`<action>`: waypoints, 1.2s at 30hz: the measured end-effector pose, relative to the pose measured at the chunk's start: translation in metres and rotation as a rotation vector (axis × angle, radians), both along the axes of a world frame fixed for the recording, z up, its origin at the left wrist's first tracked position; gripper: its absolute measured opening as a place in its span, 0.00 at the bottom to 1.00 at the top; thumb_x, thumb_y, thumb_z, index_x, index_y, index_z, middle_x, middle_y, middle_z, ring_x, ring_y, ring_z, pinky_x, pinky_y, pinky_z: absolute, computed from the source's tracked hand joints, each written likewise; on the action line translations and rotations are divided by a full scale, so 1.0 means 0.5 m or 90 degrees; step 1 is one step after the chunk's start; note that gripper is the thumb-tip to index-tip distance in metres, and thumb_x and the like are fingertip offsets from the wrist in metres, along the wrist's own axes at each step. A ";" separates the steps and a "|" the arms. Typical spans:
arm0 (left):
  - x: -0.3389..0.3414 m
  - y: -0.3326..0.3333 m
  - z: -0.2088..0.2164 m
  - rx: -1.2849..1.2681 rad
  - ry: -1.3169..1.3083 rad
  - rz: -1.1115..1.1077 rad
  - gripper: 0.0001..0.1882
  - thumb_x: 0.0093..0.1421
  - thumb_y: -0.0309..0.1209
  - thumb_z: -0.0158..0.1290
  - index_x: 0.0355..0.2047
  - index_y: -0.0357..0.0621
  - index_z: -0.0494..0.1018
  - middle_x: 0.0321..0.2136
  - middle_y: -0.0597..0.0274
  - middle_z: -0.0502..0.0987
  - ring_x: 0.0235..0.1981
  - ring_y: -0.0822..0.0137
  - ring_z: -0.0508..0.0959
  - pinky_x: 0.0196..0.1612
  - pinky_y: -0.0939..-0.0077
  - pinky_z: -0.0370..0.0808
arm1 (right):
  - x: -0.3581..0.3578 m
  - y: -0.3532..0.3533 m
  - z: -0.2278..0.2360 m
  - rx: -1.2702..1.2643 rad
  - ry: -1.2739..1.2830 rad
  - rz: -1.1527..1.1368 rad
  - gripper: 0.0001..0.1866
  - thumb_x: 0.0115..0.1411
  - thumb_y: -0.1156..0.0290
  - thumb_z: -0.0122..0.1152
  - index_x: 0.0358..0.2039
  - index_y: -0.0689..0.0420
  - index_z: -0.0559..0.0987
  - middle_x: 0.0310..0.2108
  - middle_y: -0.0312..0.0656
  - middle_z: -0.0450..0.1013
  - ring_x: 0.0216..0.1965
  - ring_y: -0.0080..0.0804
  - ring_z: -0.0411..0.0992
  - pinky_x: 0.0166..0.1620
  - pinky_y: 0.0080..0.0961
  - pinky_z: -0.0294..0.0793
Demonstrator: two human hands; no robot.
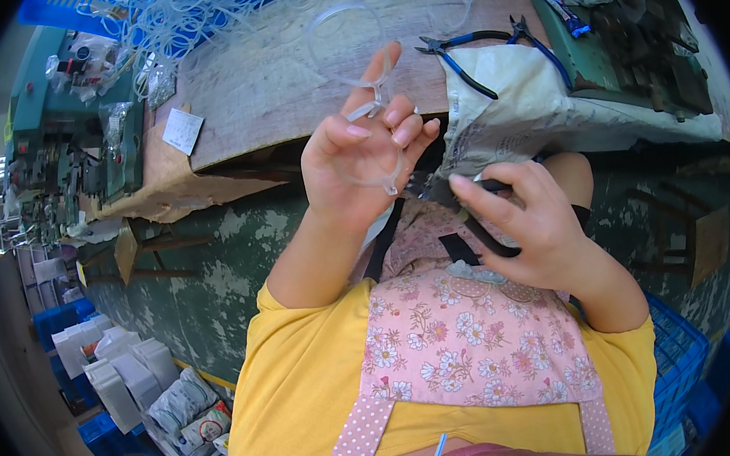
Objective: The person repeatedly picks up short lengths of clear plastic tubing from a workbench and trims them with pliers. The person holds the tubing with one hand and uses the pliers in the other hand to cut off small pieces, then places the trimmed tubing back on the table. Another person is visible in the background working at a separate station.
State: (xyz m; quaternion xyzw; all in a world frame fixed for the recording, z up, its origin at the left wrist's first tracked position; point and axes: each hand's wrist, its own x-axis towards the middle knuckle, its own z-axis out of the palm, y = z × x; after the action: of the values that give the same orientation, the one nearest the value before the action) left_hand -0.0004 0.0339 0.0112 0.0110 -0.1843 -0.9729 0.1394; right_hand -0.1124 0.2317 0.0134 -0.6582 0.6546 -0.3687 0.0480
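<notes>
My left hand (344, 162) is raised over the table's front edge, index finger stretched out and the other fingers curled. It grips a clear plastic piece with round loops (378, 95); one large ring stands up past the fingertip and another loop hangs by the palm. To its right, my right hand (538, 217) is closed around black-handled pliers (497, 246). Their head points left, just below the left hand, and its jaws are hard to make out. I cannot tell whether they touch the plastic.
Blue-handled cutting pliers (461, 63) and a second pair (531, 44) lie on a white woven sack (504, 85). Tangled clear plastic parts (182, 22) fill a blue tray at the back. Green machines flank the worktable (257, 90). A paper slip (183, 131) lies at left.
</notes>
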 end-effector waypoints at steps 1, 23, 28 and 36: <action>-0.001 0.000 -0.002 -0.002 -0.003 -0.009 0.45 0.46 0.30 0.46 0.67 0.46 0.45 0.30 0.60 0.64 0.32 0.66 0.68 0.59 0.58 0.61 | 0.002 0.001 0.002 0.021 0.025 0.014 0.38 0.38 0.73 0.67 0.56 0.47 0.72 0.39 0.44 0.66 0.38 0.41 0.67 0.41 0.34 0.69; -0.003 0.012 -0.024 -0.055 -0.004 0.350 0.28 0.62 0.34 0.39 0.61 0.34 0.56 0.19 0.70 0.57 0.23 0.73 0.60 0.32 0.75 0.62 | 0.008 0.004 0.007 0.023 -0.539 0.131 0.43 0.44 0.75 0.65 0.63 0.60 0.59 0.43 0.41 0.66 0.36 0.26 0.66 0.40 0.20 0.67; 0.000 0.010 -0.010 -0.016 -0.008 0.282 0.27 0.62 0.35 0.39 0.60 0.35 0.58 0.18 0.70 0.57 0.23 0.73 0.59 0.31 0.76 0.61 | 0.022 0.003 0.006 0.012 -0.268 0.074 0.40 0.39 0.73 0.68 0.58 0.54 0.69 0.42 0.46 0.66 0.37 0.38 0.70 0.41 0.29 0.70; 0.017 0.008 -0.036 -0.386 -0.174 0.187 0.28 0.65 0.40 0.41 0.59 0.33 0.59 0.21 0.66 0.65 0.28 0.71 0.68 0.38 0.73 0.67 | 0.025 0.006 0.002 0.011 -0.144 0.034 0.39 0.38 0.73 0.67 0.56 0.53 0.71 0.41 0.48 0.67 0.40 0.44 0.69 0.43 0.33 0.71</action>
State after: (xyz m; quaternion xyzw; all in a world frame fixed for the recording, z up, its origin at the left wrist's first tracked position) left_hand 0.0083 0.0378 -0.0066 0.1256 -0.4780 -0.8331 0.2486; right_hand -0.1000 0.2344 0.0145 -0.6293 0.6304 -0.4334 0.1372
